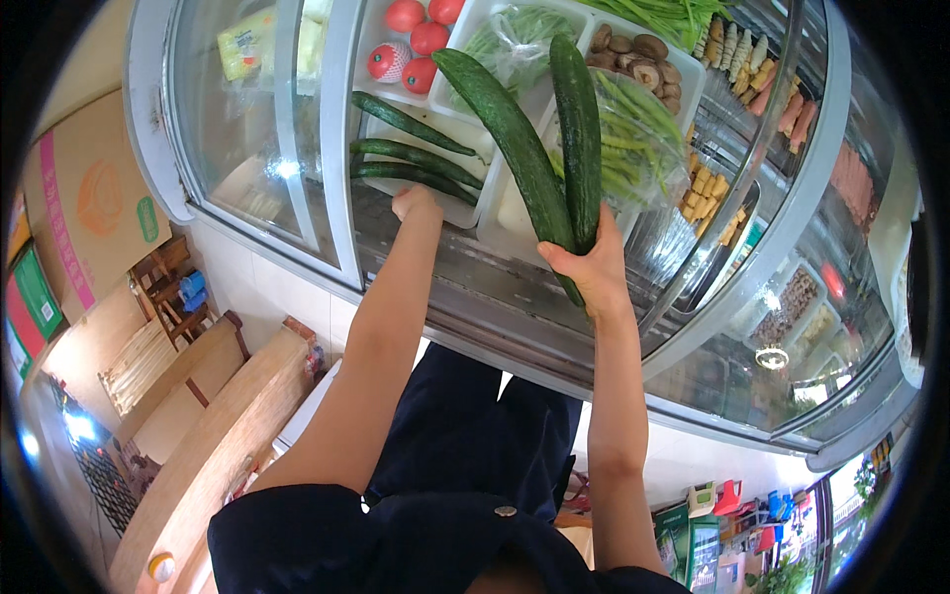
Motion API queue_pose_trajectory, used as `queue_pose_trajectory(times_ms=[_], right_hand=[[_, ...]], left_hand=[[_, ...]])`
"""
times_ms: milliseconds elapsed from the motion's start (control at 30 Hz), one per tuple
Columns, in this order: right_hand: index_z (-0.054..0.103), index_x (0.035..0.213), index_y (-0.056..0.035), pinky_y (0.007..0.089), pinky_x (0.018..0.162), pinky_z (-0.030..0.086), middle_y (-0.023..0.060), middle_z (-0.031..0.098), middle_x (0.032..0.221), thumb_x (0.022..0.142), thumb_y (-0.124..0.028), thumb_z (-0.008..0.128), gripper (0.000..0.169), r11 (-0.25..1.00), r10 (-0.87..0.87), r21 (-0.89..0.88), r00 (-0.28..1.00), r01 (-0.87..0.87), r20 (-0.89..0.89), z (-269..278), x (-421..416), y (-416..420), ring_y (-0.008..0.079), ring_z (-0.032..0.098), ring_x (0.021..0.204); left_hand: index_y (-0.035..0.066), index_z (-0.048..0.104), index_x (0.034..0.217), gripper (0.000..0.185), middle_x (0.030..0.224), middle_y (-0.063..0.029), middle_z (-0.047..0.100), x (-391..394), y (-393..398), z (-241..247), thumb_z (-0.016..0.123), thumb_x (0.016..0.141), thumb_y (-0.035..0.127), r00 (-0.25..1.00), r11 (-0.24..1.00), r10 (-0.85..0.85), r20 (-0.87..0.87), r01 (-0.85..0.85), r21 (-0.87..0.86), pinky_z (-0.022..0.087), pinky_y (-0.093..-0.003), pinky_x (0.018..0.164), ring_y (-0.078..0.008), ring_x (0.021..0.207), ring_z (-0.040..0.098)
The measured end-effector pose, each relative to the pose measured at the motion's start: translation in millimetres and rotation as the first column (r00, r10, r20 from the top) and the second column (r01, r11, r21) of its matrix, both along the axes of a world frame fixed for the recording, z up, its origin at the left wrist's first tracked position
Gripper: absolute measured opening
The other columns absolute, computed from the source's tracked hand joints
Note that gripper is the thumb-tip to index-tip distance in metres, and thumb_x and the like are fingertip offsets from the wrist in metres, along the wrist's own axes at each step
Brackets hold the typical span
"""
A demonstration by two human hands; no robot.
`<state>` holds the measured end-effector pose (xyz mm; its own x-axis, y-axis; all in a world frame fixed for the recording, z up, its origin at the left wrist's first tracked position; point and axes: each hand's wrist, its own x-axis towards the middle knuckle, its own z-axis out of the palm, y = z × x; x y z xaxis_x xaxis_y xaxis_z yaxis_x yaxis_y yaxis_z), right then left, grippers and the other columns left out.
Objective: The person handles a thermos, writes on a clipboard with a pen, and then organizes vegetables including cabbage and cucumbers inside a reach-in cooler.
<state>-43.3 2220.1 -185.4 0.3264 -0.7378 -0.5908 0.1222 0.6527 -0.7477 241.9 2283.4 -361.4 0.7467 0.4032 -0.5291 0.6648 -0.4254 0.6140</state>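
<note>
In my right hand [594, 271] are two long dark green cucumbers, held together near their lower ends. The left one [508, 141] leans outward, while the right one [575, 134] stands straighter, so their far ends spread apart. My left hand [417, 203] is at the front rim of a white plastic tray [464, 208]; its fingers are curled and partly hidden, so whether they grip the rim I cannot tell. Three more cucumbers [419, 157] lie in that tray, just beyond the left hand.
Around the hands is a glass display case with a metal frame [341, 148]. Trays hold tomatoes [429, 38], bagged green beans [631, 141] and mushrooms [638, 59]. Skewered food [709, 193] lies to the right. A cardboard box [96, 200] and wooden counter [215, 416] stand left.
</note>
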Motion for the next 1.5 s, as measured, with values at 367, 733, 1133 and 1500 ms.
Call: queue_pose_trajectory(times_ms=[367, 733, 1133, 1500], right_hand=[[0.046, 0.118, 0.002, 0.029, 0.07, 0.05, 0.0088, 0.059, 0.094, 0.061, -0.016, 0.079, 0.068, 0.991, 0.004, 0.13, 0.994, -0.018, 0.111, -5, -18, 1, 0.018, 0.061, 0.076], [0.045, 0.116, 0.0025, 0.0293, 0.071, 0.049, 0.0097, 0.059, 0.093, 0.062, -0.019, 0.08, 0.067, 0.989, 0.038, 0.139, 0.994, -0.053, 0.104, -3, -15, -7, 0.0184, 0.061, 0.075], [0.034, 0.129, -0.0005, 0.0299, 0.088, 0.041, 0.0091, 0.052, 0.11, 0.061, -0.009, 0.078, 0.081, 0.993, 0.056, -0.111, 0.997, -0.05, 0.046, 107, -28, 5, 0.017, 0.05, 0.101], [0.007, 0.143, 0.0016, 0.0447, 0.088, 0.043, 0.0289, 0.044, 0.118, 0.065, -0.01, 0.07, 0.101, 0.634, -0.581, -0.748, 0.519, -0.194, -0.627, 252, -214, -22, 0.0442, 0.049, 0.106]], left_hand=[[0.007, 0.051, 0.121, 0.048, 0.12, -0.0133, 0.057, 3, -16, -24, 0.07, 0.076, 0.011, 0.973, 0.984, -0.112, -0.204, 0.137, 0.111, 0.051, -0.0365, 0.08, -0.0266, 0.106, 0.058], [0.009, 0.052, 0.112, 0.036, 0.104, -0.011, 0.06, -11, -36, -9, 0.067, 0.08, 0.005, 0.985, 0.975, -0.168, -0.044, 0.172, 0.137, 0.05, -0.037, 0.069, -0.0242, 0.089, 0.058], [0.02, 0.021, 0.142, 0.063, 0.139, -0.0084, 0.037, -163, -80, 283, 0.05, 0.091, 0.043, 0.497, 0.034, -0.867, 0.038, 0.135, -0.99, 0.038, -0.0423, 0.099, -0.0256, 0.124, 0.041], [0.012, 0.017, 0.144, 0.059, 0.142, -0.0081, 0.032, -383, -150, 418, 0.044, 0.096, 0.036, 0.027, -0.425, -0.902, 0.43, 0.106, -0.899, 0.03, -0.041, 0.106, -0.0235, 0.129, 0.035]])
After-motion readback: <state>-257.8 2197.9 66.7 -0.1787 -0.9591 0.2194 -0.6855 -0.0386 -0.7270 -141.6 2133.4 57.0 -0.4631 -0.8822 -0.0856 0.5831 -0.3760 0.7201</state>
